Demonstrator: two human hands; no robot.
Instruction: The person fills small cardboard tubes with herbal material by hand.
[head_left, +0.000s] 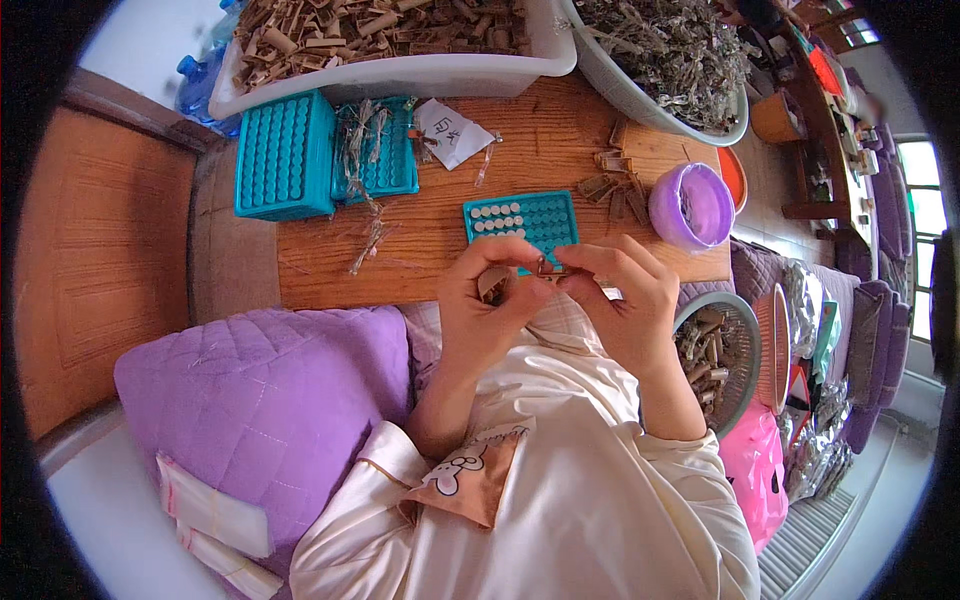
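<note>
My left hand (pixel 490 290) and my right hand (pixel 628 288) meet above the table's near edge, thumbs and forefingers pinched together. Between the fingertips is a small dark brown piece (pixel 544 266), too small to name. A larger brown curved piece (pixel 493 284) shows inside the curl of my left hand. Something whitish peeks out by my right thumb; its kind is hidden. Just beyond the fingers lies a teal tray (pixel 552 212) with round sockets, several filled with white round pieces (pixel 497 218) on its left side. My hands cover part of its near edge.
A white tub (pixel 400 78) of brown pieces and a pale basin (pixel 655 105) of shiny clear pieces stand at the back. Stacked teal trays (pixel 285 155) sit left. Right are brown pieces, a purple bowl (pixel 692 205) and a grey basket (pixel 745 330). A purple cushion (pixel 270 390) is beside me.
</note>
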